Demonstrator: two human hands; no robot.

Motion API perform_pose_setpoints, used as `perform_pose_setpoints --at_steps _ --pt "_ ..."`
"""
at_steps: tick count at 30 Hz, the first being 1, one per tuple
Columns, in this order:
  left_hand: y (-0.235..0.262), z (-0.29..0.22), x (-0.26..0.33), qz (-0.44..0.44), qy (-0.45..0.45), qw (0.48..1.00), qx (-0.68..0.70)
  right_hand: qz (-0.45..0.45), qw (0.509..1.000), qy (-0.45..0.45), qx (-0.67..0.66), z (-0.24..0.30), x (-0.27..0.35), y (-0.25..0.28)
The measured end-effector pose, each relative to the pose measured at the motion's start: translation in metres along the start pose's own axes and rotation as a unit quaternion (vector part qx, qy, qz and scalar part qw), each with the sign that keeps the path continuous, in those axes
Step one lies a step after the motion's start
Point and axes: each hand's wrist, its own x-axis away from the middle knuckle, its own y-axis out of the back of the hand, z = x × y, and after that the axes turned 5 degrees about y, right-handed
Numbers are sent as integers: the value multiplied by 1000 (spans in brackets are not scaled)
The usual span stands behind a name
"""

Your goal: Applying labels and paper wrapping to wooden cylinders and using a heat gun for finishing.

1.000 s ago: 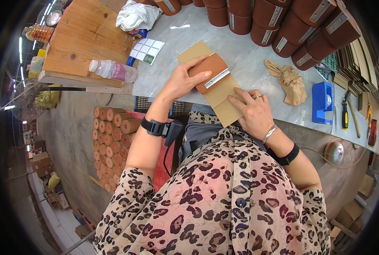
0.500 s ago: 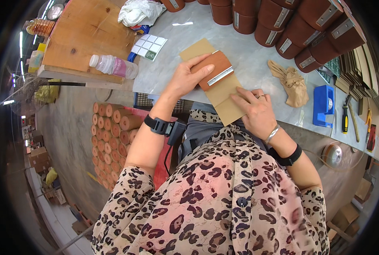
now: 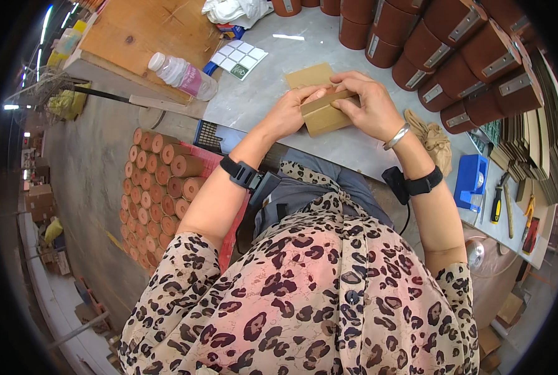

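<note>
Above the near edge of the grey table, my left hand [image 3: 291,111] grips a reddish-brown curved piece, now mostly covered by a tan cardboard strip [image 3: 329,120]. My right hand [image 3: 374,105] pinches the folded-over part of that strip, thumb on the near face and fingers over the top. The strip's far end sticks out flat beyond my fingers. The metal bar on the curved piece is out of sight beneath the cardboard. Right of my wrist lies a crumpled tan cloth [image 3: 434,142].
Stacked brown curved pieces with metal bars [image 3: 416,72] line the far right, beside a pile of cardboard sheets [image 3: 529,119]. A blue tape dispenser [image 3: 471,181] and a yellow-black screwdriver [image 3: 497,201] lie at right. On the left are a plastic bottle [image 3: 185,76] and several stacked rolls [image 3: 157,187].
My right hand has moved up and away from me, folding the near end of the cardboard over the curved piece. The metal bar is now covered. My view has shifted slightly.
</note>
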Motion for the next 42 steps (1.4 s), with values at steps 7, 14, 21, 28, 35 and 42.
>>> perform_pose_setpoints --at_steps 7,14,21,28,35,42 --pt "6 13 13 -12 46 954 297 44 995 -92 -1 -3 -12 -3" --pt "-19 9 24 -104 34 979 172 54 994 -97 15 -6 -10 -6" --pt "-29 4 22 -154 -14 976 154 -101 987 -120 -31 -20 5 -47" --pt "-28 2 18 -159 -1 970 182 -48 963 -250 -88 -38 -8 -43" --pt "-42 15 20 -165 40 956 238 -67 967 -219 -109 -51 6 -52" --pt "-47 23 19 -191 69 952 228 -91 963 -212 -141 -42 24 -56"
